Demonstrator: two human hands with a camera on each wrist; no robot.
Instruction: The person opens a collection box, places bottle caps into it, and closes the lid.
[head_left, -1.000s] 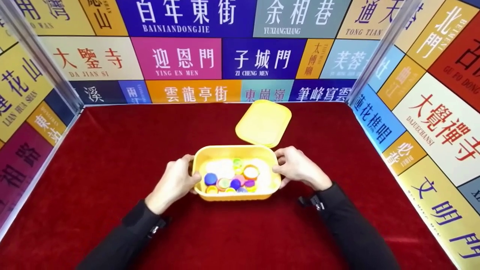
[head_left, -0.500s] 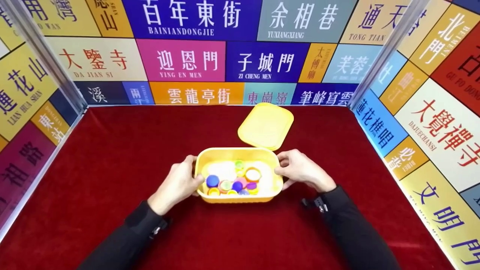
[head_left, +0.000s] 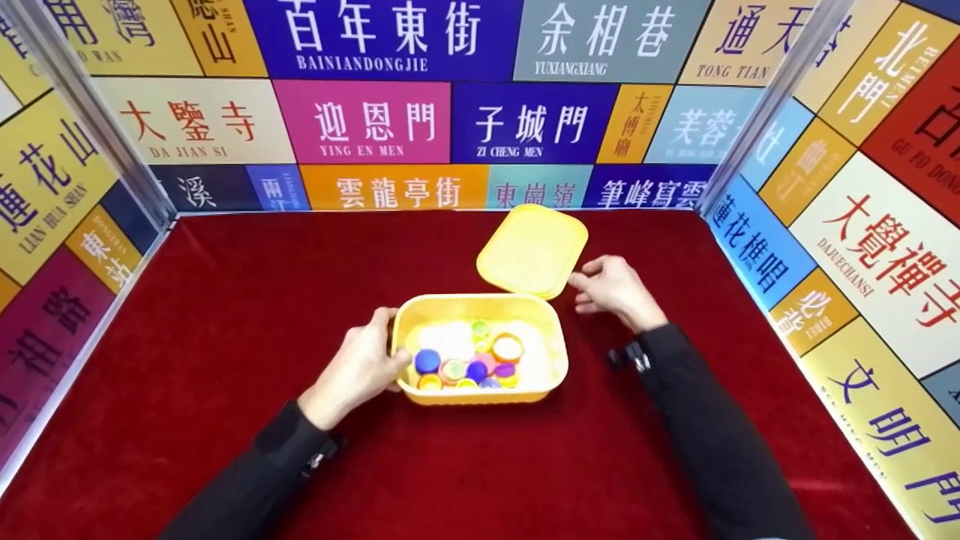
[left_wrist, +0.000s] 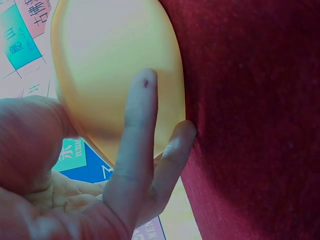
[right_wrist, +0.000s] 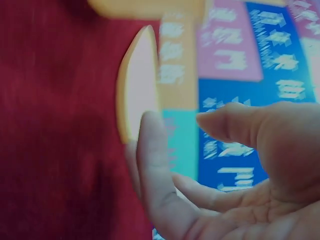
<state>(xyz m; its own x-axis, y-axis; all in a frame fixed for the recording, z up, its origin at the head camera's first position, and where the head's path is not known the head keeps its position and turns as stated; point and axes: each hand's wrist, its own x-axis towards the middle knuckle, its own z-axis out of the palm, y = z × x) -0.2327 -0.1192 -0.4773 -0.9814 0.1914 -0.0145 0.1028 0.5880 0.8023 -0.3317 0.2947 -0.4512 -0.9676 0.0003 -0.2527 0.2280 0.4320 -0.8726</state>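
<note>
A yellow plastic container (head_left: 480,396) with rounded corners stands on the red cloth, open side up. Several colourful round caps (head_left: 477,372) lie in it, mostly along its near side. My left hand (head_left: 358,366) holds the container's left end, thumb over the rim and fingers against the outer wall (left_wrist: 110,65). Behind the container lies a flat yellow lid (head_left: 534,251). My right hand (head_left: 616,292) is at the lid's near right edge, thumb apart from the fingers; in the right wrist view the fingers overlap the lid (right_wrist: 141,85), but contact cannot be told.
Red cloth (head_left: 300,262) covers the tabletop. Upright panels with printed Chinese signs (head_left: 360,120) border the back and both sides, with metal posts (head_left: 772,105) at the rear corners.
My right hand has let go of the container's right end and moved back to the lid's edge. The left hand keeps its hold, and the container stays in place.
</note>
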